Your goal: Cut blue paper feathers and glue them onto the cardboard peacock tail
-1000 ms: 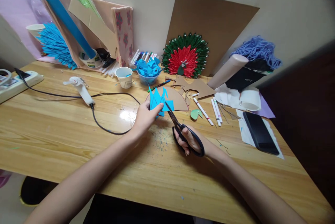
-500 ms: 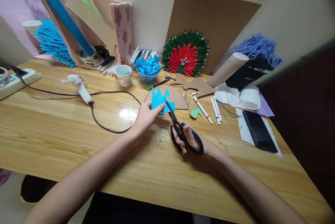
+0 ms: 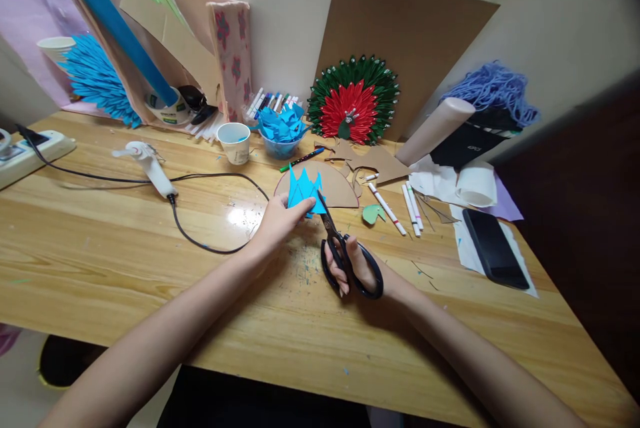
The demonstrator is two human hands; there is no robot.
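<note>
My left hand pinches a piece of bright blue paper whose top edge is cut into jagged points. My right hand is closed around the black handles of a pair of scissors, thumb through one loop and fingers in the other. The blades point up and left and lie against the right edge of the blue paper. Behind the paper lies a brown cardboard half-circle, partly covered by it. Small blue and dark scraps are scattered on the wooden table below my hands.
A glue gun with a black cord lies to the left. At the back are a paper cup, a bowl of blue paper pieces and a red-green peacock fan. White markers and a phone are on the right.
The scissors and my right hand have shifted slightly left. The strip of blue paper that stuck out at the right edge is shorter now. My left hand keeps its hold.
</note>
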